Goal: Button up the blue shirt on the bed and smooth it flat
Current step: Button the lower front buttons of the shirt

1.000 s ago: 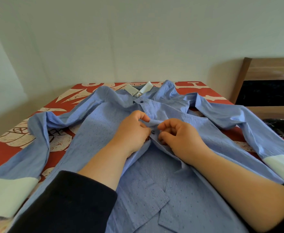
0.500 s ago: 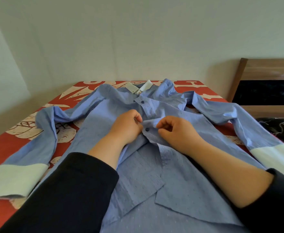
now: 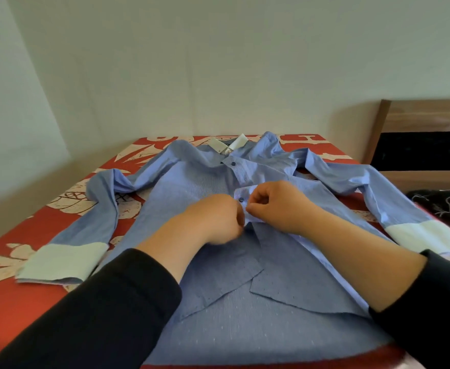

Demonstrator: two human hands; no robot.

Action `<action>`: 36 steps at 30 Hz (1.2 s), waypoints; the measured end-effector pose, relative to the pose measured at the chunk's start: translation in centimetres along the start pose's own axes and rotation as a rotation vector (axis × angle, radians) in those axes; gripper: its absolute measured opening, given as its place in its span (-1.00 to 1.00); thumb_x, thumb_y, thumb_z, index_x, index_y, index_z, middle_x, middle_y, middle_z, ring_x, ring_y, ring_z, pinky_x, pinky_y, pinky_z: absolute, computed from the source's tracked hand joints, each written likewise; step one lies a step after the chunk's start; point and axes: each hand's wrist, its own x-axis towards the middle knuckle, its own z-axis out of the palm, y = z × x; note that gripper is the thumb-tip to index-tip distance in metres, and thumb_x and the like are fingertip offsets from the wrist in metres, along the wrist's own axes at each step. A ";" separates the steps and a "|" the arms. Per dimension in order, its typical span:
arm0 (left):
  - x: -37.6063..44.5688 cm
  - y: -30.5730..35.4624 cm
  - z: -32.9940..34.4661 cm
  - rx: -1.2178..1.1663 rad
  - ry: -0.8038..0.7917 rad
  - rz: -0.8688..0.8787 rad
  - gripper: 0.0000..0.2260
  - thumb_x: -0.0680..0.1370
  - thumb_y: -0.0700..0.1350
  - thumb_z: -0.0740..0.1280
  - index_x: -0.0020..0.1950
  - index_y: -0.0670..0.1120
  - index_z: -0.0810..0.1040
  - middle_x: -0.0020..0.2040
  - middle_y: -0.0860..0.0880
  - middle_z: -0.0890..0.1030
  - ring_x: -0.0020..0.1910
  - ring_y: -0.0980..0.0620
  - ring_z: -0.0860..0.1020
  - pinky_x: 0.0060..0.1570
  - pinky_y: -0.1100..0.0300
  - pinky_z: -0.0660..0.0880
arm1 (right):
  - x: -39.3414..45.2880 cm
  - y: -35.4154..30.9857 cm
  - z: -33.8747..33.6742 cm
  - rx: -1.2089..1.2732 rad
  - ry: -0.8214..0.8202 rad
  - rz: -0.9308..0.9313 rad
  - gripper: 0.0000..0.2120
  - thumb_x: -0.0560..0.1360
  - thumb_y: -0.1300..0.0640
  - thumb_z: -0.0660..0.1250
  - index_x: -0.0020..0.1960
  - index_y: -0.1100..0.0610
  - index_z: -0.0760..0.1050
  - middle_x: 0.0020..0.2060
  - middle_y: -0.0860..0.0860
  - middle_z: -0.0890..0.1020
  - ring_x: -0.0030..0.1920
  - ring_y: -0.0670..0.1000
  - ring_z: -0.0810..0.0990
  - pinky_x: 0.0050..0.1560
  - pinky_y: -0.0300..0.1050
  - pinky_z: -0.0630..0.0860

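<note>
On the red bedspread [image 3: 19, 296], both hands pinch the blue shirt [image 3: 245, 328] placket edges by a button [image 3: 241, 200].

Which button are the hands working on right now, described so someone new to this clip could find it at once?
Start at the blue shirt spread over the red patterned bed cover and follow its front strip down from the collar. The dark button sits just above the gap between the left hand and right hand, which pinch the cloth below it. The upper button lies near the collar, untouched.
</note>
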 end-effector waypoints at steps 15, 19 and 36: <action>-1.5 -1.9 2.6 -0.066 0.066 0.074 -0.87 0.50 -0.12 0.27 -0.16 0.13 0.49 -0.29 0.16 0.42 -0.27 0.16 0.42 -0.35 0.29 0.28 | -2.8 1.0 2.3 -0.243 0.073 -0.006 -0.75 0.43 0.11 0.24 -0.40 0.06 0.29 -0.41 -0.01 0.40 -0.30 0.04 0.41 -0.38 -0.15 0.31; -1.7 -1.9 3.1 -0.012 0.069 0.100 -0.89 0.52 -0.13 0.22 -0.14 0.08 0.47 -0.22 0.12 0.49 -0.15 0.04 0.47 -0.22 0.18 0.40 | -2.9 1.8 1.9 -0.071 0.111 0.059 -0.87 0.42 0.14 0.26 -0.30 0.12 0.43 -0.35 0.02 0.53 -0.32 0.01 0.43 -0.31 -0.13 0.38; -4.3 0.3 0.7 -0.156 -0.037 0.394 -0.82 0.50 -0.13 0.28 -0.21 0.16 0.46 -0.16 0.15 0.45 -0.19 0.21 0.43 -0.14 0.39 0.36 | -2.5 2.4 1.1 0.171 0.059 0.190 -0.80 0.47 0.15 0.23 -0.17 0.30 0.49 -0.38 0.07 0.45 -0.36 -0.01 0.37 -0.40 -0.15 0.30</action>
